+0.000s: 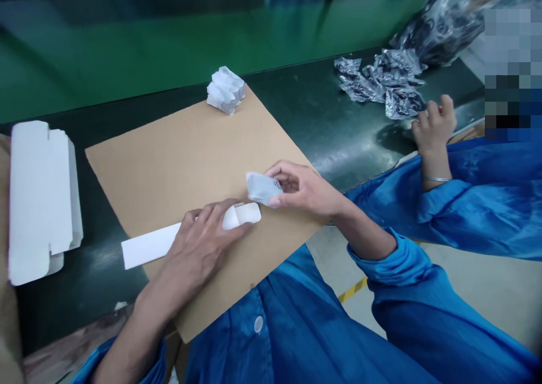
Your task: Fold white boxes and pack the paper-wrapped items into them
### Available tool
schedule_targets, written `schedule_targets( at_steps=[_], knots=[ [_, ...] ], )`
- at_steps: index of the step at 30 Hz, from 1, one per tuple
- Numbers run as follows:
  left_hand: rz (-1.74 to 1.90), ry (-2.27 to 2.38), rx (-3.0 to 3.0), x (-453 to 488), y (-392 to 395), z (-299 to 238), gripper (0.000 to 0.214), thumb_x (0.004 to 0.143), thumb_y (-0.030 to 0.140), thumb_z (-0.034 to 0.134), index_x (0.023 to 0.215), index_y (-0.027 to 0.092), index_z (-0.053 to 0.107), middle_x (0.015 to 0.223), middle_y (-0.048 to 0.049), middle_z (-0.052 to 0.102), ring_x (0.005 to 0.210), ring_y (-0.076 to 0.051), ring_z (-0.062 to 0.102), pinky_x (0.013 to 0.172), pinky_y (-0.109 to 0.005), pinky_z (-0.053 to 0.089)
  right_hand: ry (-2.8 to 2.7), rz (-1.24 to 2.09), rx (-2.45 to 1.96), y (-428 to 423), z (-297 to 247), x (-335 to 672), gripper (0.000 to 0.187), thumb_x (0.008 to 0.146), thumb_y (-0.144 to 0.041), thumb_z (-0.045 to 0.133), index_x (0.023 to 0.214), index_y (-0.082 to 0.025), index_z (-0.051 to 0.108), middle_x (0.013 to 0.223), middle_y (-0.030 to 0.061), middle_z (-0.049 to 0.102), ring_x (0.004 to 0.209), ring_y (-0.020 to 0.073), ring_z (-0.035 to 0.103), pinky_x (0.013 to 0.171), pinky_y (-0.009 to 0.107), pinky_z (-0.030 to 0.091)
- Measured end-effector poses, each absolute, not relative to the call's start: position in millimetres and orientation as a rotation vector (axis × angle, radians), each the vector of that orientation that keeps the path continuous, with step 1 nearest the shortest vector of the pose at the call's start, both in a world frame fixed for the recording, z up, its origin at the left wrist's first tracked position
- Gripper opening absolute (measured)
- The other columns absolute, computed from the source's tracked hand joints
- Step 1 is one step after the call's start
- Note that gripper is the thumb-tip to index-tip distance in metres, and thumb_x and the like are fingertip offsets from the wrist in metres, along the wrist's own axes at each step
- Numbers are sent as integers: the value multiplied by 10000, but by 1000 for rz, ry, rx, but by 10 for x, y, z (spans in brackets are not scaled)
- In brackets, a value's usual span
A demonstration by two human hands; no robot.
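My left hand [203, 234] is closed around a long, narrow white box [148, 245], which lies on a brown cardboard sheet [169, 158]. The box's right end stands open, with its flap [249, 212] folded out. Just above that end, my right hand [300, 189] pinches a small folded white paper packet [262, 188] with dark print on one side. Packet and box end are close together; whether they touch I cannot tell. At the sheet's far corner sits a pile of similar folded white papers [226, 89].
Flat white cartons [40, 203] are stacked at the left. Dark items in clear plastic bags [381, 79] lie at the right on the dark green table [296, 107], near a larger plastic bag [440, 22]. A co-worker's hand [436, 124] and blue sleeve are close by.
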State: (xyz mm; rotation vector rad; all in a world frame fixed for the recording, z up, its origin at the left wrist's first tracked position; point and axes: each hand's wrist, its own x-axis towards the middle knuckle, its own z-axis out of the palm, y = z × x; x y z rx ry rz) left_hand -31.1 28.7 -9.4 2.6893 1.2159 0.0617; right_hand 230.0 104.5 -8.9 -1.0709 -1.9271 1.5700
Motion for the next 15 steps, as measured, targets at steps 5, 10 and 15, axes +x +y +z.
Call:
schedule_targets(
  at_steps=[5, 10, 15],
  knots=[
    [158, 1120, 2645, -403, 241, -130, 507, 909, 47, 432, 1250, 375, 613, 1459, -77, 425, 1261, -298, 451, 905, -435, 368, -2192, 1458, -977, 836, -152, 2221, 334, 872, -287, 708, 1178, -166, 647, 1062, 64, 685, 989, 188, 621, 865, 333, 498],
    [281, 1094, 2668, -386, 239, -157, 393, 901, 19, 460, 1134, 280, 641, 1428, -108, 435, 1289, -297, 433, 946, -446, 377, -2585, 725, -1016, 627, -223, 1961, 284, 978, -192, 515, 1230, -97, 607, 1091, 148, 648, 1023, 249, 578, 889, 422, 520],
    [433, 1098, 2733, -408, 230, -239, 302, 910, 40, 502, 1083, 248, 636, 1386, -120, 480, 1255, -301, 476, 917, -439, 399, -2316, 652, -1089, 452, -291, 1812, 303, 977, -150, 479, 1276, -147, 521, 1192, 127, 650, 1109, 229, 598, 953, 420, 538]
  ],
)
